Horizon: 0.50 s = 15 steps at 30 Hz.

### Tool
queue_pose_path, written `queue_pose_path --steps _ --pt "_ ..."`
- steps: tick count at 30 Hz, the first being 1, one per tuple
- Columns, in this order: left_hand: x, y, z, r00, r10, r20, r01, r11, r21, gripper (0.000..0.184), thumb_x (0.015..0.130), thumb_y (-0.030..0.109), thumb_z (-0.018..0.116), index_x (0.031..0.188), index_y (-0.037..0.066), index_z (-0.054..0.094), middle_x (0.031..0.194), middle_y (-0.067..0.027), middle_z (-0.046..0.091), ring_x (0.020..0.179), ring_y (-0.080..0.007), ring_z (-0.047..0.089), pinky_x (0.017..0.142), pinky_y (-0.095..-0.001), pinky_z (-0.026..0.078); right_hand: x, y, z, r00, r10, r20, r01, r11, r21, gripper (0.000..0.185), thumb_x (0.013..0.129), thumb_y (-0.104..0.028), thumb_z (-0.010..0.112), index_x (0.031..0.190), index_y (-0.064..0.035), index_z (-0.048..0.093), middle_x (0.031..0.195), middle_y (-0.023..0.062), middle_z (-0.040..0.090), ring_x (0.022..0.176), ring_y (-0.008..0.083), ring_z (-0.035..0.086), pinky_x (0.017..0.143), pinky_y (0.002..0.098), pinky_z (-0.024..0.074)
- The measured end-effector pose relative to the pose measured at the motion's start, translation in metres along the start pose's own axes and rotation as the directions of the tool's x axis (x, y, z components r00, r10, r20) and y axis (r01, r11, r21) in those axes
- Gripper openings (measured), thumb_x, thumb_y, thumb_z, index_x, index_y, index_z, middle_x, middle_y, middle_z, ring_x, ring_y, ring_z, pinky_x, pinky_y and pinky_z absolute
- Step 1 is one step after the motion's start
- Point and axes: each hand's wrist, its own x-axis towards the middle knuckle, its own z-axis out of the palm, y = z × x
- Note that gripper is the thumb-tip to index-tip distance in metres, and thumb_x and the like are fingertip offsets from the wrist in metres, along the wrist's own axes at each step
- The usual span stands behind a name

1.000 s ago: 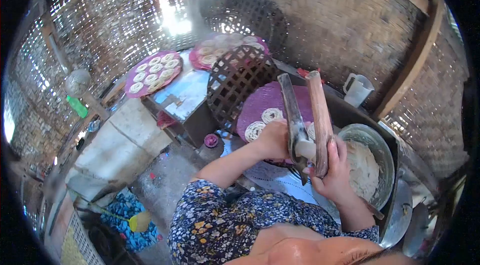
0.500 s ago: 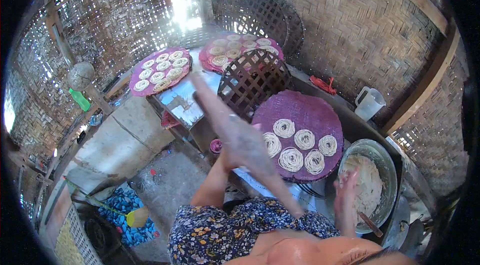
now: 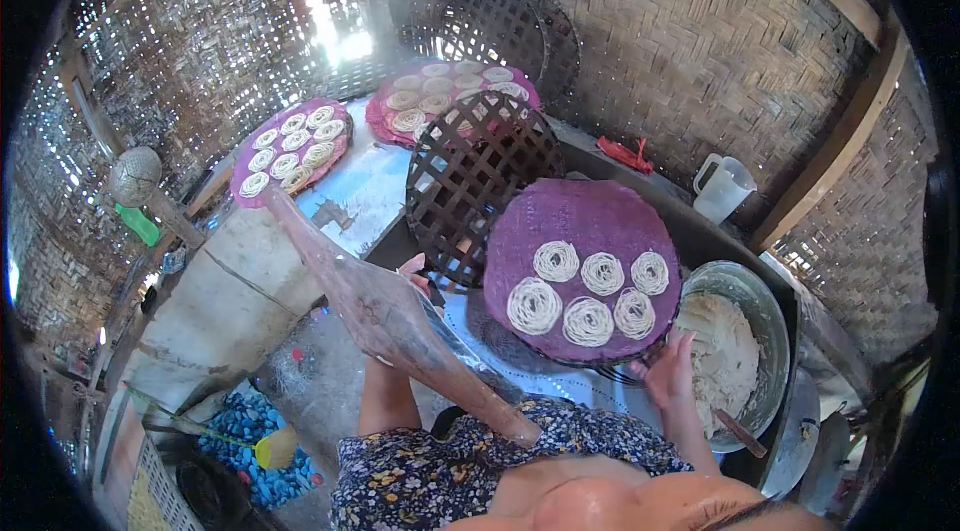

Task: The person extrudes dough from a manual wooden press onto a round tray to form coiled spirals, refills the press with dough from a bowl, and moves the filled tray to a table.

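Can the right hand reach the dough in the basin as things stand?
Probably yes: the right hand, by the purple tray, is right beside the basin, and the dough lies largely uncovered.

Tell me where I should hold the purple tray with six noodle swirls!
Probably by the rim, one hand from the left and one from the right: the purple tray is round and wide, and its swirls sit toward the near edge.

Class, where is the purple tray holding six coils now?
In the head view, the purple tray is right of centre, between the dark lattice basket and the bowl of dough, with the right hand at its lower right edge.
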Motion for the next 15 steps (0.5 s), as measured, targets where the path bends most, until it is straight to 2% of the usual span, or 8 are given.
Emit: queue_pose_path --steps 2,5,6,8,10,12,13,15 --pt "0.001 -0.006 -0.009 0.999 -0.025 0.021 0.025 1.0 0.008 0.048 0.076 0.021 0.064 0.109 -0.009 0.049 0.062 -0.0056 0.059 0.06 -0.0171 0.057 0.081 -0.0363 0.045 0.009 -0.015 -0.005 0.994 0.035 -0.099 -0.043 0.996 -0.075 0.079 0.08 -0.071 0.025 0.14 -0.0198 0.015 0.135 0.0022 0.032 0.112 0.0219 0.039 0.076 0.0351 0.0405" --pt "0.012 -0.019 -0.02 0.938 -0.321 -0.133 0.32 0.947 -0.027 0.048 0.079 0.025 0.061 0.112 -0.008 0.048 0.067 -0.0055 0.06 0.064 -0.0176 0.058 0.078 -0.0354 0.046 0.039 -0.026 -0.057 0.985 0.066 -0.159 -0.098 0.974 -0.204 0.08 0.079 -0.071 0.028 0.138 -0.0177 0.023 0.133 0.0037 0.035 0.11 0.0212 0.041 0.074 0.0351 0.0402" --pt "0.021 -0.042 -0.032 0.987 -0.159 -0.002 0.153 0.944 0.292 0.046 0.077 0.022 0.063 0.113 -0.004 0.049 0.077 -0.0061 0.059 0.073 -0.0175 0.058 0.078 -0.0338 0.047 0.05 -0.031 -0.071 0.979 0.056 -0.197 -0.1 0.97 -0.222 0.078 0.08 -0.07 0.029 0.136 -0.016 0.026 0.133 0.0057 0.036 0.109 0.021 0.043 0.073 0.0351 0.0402" --pt "0.04 -0.068 -0.03 0.947 0.187 0.26 -0.32 0.563 0.762 0.046 0.073 0.016 0.067 0.114 0.004 0.05 0.097 -0.0074 0.057 0.09 -0.0172 0.056 0.079 -0.0308 0.047 0.063 -0.051 -0.075 0.933 0.101 -0.345 -0.239 0.891 -0.386 0.075 0.083 -0.065 0.033 0.137 -0.0131 0.027 0.131 0.0115 0.038 0.111 0.0236 0.043 0.082 0.0381 0.0392" --pt "0.031 -0.04 0.008 0.979 -0.199 0.047 0.172 0.928 0.331 0.04 0.083 0.02 0.056 0.119 0.003 0.048 0.099 -0.0083 0.059 0.094 -0.0183 0.057 0.085 -0.0326 0.045 0.056 -0.062 -0.056 0.988 0.065 -0.137 -0.124 0.869 -0.479 0.076 0.081 -0.06 0.04 0.136 -0.0088 0.026 0.129 0.0129 0.039 0.112 0.0247 0.043 0.086 0.0383 0.0368" --pt "0.039 -0.031 0.05 0.945 -0.018 0.325 -0.187 0.789 0.586 0.067 0.054 0.016 0.079 0.112 0.001 0.048 0.106 -0.0113 0.058 0.097 -0.0172 0.056 0.086 -0.0318 0.044 0.048 -0.076 0.002 0.992 0.051 0.115 0.02 0.839 -0.544 0.078 0.08 -0.055 0.047 0.135 -0.0045 0.025 0.128 0.0144 0.04 0.113 0.0257 0.042 0.091 0.0385 0.0345" --pt "0.042 -0.022 0.074 0.939 -0.111 0.327 -0.155 0.71 0.687 0.055 0.057 0.014 0.076 0.105 0.002 0.053 0.095 -0.0096 0.062 0.088 -0.0167 0.059 0.082 -0.0324 0.045 0.042 -0.08 0.031 0.968 0.057 0.242 0.091 0.824 -0.559 0.08 0.079 -0.052 0.051 0.135 -0.0023 0.025 0.127 0.0151 0.041 0.114 0.0263 0.042 0.093 0.0386 0.0333" --pt "0.053 -0.037 0.102 0.848 0.006 0.53 -0.451 0.533 0.716 0.045 0.061 0.025 0.071 0.101 0.008 0.059 0.085 -0.0103 0.064 0.077 -0.025 0.063 0.072 -0.0353 0.049 0.034 -0.08 0.071 0.875 0.076 0.478 0.229 0.804 -0.548 0.083 0.077 -0.047 0.058 0.135 0.002 0.024 0.126 0.0165 0.042 0.115 0.0273 0.041 0.098 0.0388 0.0309"
